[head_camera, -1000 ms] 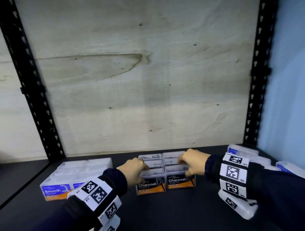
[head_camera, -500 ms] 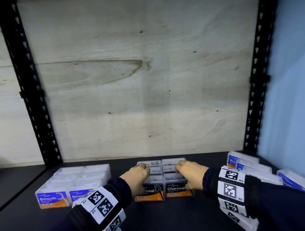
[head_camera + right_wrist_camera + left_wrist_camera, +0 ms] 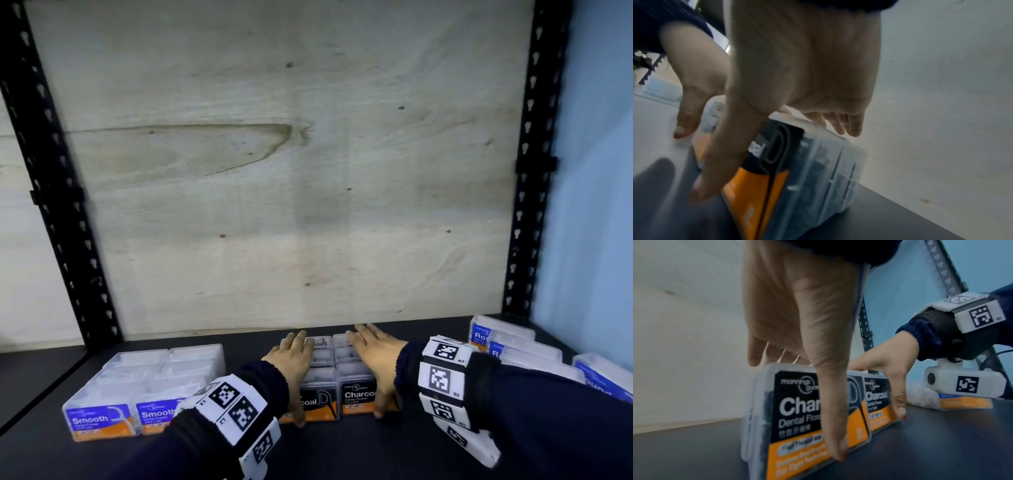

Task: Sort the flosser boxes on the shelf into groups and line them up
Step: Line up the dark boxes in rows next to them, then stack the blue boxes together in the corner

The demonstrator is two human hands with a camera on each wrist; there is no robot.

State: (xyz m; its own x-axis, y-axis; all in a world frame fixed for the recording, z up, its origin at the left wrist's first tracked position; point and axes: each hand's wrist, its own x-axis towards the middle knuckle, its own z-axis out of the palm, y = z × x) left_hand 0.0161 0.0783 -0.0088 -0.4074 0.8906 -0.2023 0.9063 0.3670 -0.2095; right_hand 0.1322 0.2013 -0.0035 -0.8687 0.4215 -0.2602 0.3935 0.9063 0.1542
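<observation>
Squaring up Charcoal boxes (image 3: pixel 337 380) mid-shelf (image 3: pixel 394 452): left hand (image 3: pixel 291 359) and right hand (image 3: pixel 371 356) are lying flat, fingers straight on lids, thumbs against front labels. Boxes look light, rigid, slick; best pressed from outer sides.

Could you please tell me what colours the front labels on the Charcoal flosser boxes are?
Black above, orange below, on the Charcoal flosser boxes; clearest in the left wrist view.
</observation>
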